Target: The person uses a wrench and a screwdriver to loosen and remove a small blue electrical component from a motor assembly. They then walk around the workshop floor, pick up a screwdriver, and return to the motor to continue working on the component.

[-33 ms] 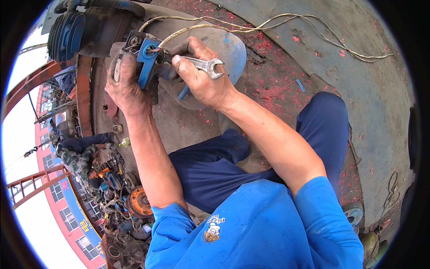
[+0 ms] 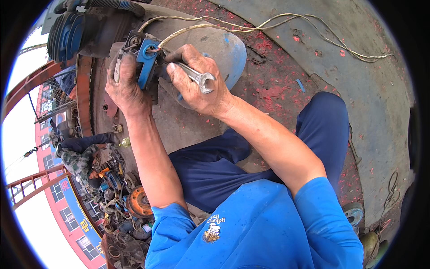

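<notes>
In my right hand (image 2: 202, 87), fingers wrapped closed, is a silver open-ended wrench (image 2: 195, 76). Its free jaw points right and toward me; the other end is hidden behind my fingers and beside a small blue-edged box (image 2: 146, 67). That box is open on top, with cream wires (image 2: 172, 36) running into it. My left hand (image 2: 126, 87) is closed at the box's left side, a slim silver metal tool (image 2: 118, 67) between thumb and fingers; its kind is unclear. Behind the box lies a large dusty tank (image 2: 235, 54) with blue paint patches.
A finned blue cylinder head (image 2: 67, 36) stands at the upper left, beside a rusty beam (image 2: 83, 98). Scrap parts, including an orange wheel-like part (image 2: 139, 201), are heaped at the lower left. Another person (image 2: 80, 157) bends over there. A metal plate (image 2: 367, 98) covers the right-hand ground.
The wrench's free jaw has swung down toward me and slightly left, with my right hand turning along. My left hand and the box stay put.
</notes>
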`<state>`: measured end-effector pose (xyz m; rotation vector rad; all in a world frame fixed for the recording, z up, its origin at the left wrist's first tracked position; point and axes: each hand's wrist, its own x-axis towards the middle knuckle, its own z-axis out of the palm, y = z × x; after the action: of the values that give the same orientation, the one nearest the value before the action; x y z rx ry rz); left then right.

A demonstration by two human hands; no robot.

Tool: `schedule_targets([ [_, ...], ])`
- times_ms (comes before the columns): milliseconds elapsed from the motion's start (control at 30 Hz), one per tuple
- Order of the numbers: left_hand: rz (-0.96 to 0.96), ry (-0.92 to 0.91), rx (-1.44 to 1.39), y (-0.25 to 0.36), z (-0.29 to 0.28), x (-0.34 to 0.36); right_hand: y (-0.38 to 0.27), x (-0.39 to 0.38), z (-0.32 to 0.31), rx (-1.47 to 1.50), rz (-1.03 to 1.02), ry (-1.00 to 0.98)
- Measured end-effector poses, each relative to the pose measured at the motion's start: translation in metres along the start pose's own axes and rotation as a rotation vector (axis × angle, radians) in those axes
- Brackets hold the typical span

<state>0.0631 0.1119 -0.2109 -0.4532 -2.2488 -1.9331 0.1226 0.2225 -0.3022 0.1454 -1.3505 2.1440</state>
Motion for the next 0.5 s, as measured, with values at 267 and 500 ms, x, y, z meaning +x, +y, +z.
schedule_targets([
  [267, -0.077, 0.006, -0.072, 0.008, 0.003, -0.006, -0.012, -0.037, 0.008, -0.456, -0.283, -0.07],
  [500, -0.067, 0.005, 0.108, 0.008, 0.001, -0.006, -0.008, 0.012, -0.027, 0.483, 0.457, 0.016],
])
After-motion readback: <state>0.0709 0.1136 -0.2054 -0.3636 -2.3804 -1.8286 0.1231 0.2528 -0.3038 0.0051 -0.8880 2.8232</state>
